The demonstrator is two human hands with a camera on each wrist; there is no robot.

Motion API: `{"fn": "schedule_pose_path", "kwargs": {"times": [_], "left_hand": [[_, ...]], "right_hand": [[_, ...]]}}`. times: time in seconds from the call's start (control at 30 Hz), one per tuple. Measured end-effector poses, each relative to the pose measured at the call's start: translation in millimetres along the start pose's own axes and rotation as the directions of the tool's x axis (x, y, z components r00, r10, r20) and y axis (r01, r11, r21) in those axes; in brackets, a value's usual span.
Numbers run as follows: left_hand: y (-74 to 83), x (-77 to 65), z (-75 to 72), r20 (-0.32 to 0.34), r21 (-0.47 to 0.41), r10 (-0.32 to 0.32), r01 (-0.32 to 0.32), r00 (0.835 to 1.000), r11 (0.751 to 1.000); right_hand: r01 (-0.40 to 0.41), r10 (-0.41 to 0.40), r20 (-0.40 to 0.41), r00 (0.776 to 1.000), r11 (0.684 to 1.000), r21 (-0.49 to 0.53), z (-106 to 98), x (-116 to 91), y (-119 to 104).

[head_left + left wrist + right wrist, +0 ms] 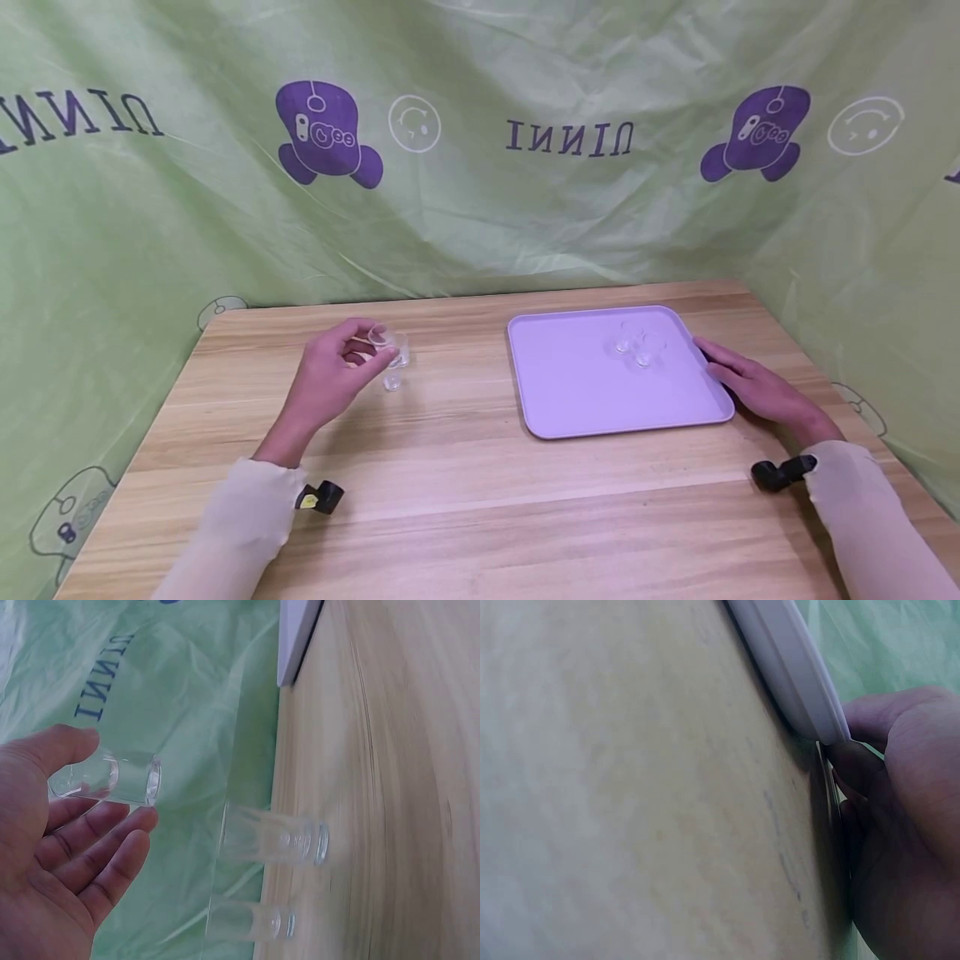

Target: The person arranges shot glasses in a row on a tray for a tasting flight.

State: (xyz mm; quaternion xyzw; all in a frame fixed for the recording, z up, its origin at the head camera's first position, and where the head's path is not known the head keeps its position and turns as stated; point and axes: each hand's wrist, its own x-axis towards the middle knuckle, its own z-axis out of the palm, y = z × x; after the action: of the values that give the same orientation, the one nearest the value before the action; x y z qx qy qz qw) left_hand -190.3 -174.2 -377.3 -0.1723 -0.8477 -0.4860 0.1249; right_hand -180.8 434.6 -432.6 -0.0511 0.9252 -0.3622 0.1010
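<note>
My left hand point(330, 367) holds a small clear shot glass point(135, 778) between thumb and fingers, above the table. In the left wrist view the glass lies across the picture, its thick base away from the palm. Two more clear glasses, a larger one point(274, 838) and a smaller one point(251, 921), stand on the table close by. At the right edge of the purple tray point(570, 383), my right hand point(761, 387) grips the rim, one digit over it and another beneath. Several fingers of that hand are partly hidden or dark in the right wrist view.
Two small clear glasses point(643, 358) stand on the tray towards its back right. The wooden table point(465, 517) reaches back to a green printed cloth point(480, 225), which also hangs along both sides.
</note>
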Motion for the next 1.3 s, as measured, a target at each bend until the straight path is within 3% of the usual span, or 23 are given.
{"fn": "schedule_pose_path", "kwargs": {"times": [0.27, 0.6, 1.07, 1.3], "left_hand": [[7.2, 5.2, 21.9, 0.053, -0.049, -0.013, 0.015, 0.999, 0.999], [14.1, 10.7, 59.4, 0.154, -0.042, 0.054, -0.048, 0.987, 0.998], [32.3, 34.4, 135.6, 0.264, -0.116, 0.109, -0.081, 0.958, 0.990], [39.2, 41.9, 170.6, 0.324, -0.085, 0.065, -0.040, 0.944, 0.996]], "right_hand": [[-0.010, 0.010, -0.002, 1.000, 1.000, -0.002, 1, 0, 1], [-0.048, 0.048, 0.002, 0.999, 0.999, -0.010, 1, 0, 0], [-0.048, 0.048, 0.000, 0.999, 0.999, 0.002, -3, 0, -3], [-0.030, 0.030, 0.005, 1.000, 0.999, 0.026, -2, -1, -4]]}}
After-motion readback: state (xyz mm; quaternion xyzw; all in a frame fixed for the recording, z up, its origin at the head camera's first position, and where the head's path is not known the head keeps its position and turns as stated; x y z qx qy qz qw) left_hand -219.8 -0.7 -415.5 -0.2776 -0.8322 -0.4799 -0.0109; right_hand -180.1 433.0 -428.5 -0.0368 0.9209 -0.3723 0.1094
